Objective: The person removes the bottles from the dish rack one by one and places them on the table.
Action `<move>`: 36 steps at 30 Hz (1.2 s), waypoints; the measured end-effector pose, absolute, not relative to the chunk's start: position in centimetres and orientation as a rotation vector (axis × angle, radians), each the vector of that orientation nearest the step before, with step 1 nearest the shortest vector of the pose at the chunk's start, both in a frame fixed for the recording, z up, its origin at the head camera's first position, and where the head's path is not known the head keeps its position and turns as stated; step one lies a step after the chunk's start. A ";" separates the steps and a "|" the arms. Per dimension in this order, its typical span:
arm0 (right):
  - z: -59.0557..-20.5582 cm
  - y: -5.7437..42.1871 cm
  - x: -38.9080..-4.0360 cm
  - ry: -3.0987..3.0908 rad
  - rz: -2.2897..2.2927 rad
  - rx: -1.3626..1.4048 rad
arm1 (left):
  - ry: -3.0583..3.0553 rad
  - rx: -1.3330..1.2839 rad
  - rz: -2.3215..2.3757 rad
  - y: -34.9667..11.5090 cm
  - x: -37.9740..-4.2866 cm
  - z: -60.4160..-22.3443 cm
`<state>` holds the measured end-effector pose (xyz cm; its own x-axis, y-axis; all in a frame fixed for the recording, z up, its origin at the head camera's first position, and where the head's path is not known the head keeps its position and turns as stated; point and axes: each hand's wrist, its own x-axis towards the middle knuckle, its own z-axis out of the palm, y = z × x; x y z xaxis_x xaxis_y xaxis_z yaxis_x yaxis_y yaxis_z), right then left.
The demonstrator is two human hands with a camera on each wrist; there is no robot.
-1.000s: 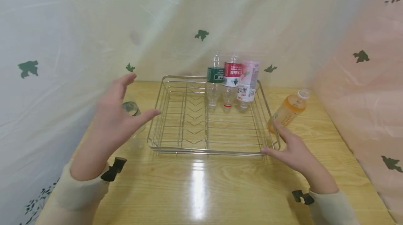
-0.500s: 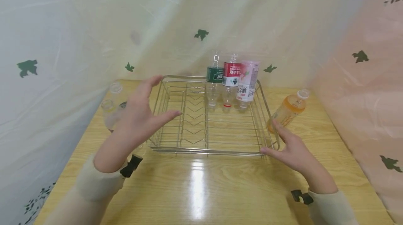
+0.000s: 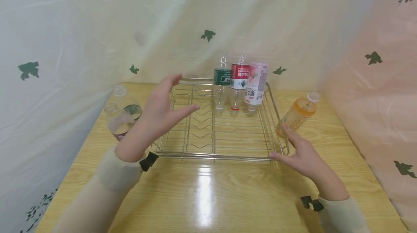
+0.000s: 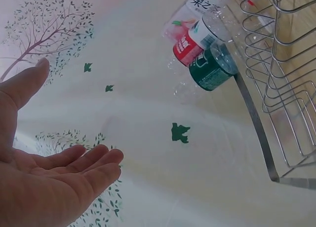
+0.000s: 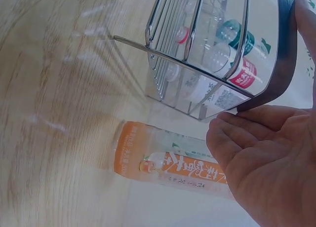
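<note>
A wire dish rack (image 3: 215, 155) stands on the table. My left hand (image 3: 159, 111) is over its left side, thumb and fingers spread; in the left wrist view that hand (image 4: 64, 172) has nothing in its palm. My right hand (image 3: 304, 155) touches the near right corner, thumb on the front rim and extended fingers along the right side. In the right wrist view those fingers (image 5: 237, 133) lie against the rim band. Upside down at the rack's back lean a green-label bottle (image 3: 222, 77), a red-label bottle (image 3: 240, 77) and a pink-label bottle (image 3: 256, 84).
An orange-drink bottle (image 3: 298, 113) stands right of the rack, close to my right fingers. Left of the rack are clear bottles (image 3: 117, 119), partly behind my left forearm. A patterned sheet (image 3: 163, 26) hangs behind and beside the wooden table (image 3: 247, 196).
My left hand has moved right, from above the bottles at left to over the rack's left side, uncovering those bottles. The right hand and rack stay where they were.
</note>
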<state>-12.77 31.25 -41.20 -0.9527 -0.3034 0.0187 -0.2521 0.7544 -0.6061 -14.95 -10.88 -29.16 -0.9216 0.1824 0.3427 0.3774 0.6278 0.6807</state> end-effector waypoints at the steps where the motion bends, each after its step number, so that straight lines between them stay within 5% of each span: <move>1: -41.2 31.3 -12.8 2.867 -0.970 -0.455 | -2.614 -0.458 -1.176 -10.7 -15.2 -29.2; 36: -41.3 31.1 -12.7 2.855 -1.005 -0.456 | -2.808 -0.197 -1.440 -5.7 -25.6 -32.1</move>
<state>-12.66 31.11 -41.31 -0.9524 -0.3042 0.0224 -0.2512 0.7404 -0.6235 -25.64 -5.68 -32.10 -0.9920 0.1197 0.0390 0.1015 0.5774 0.8101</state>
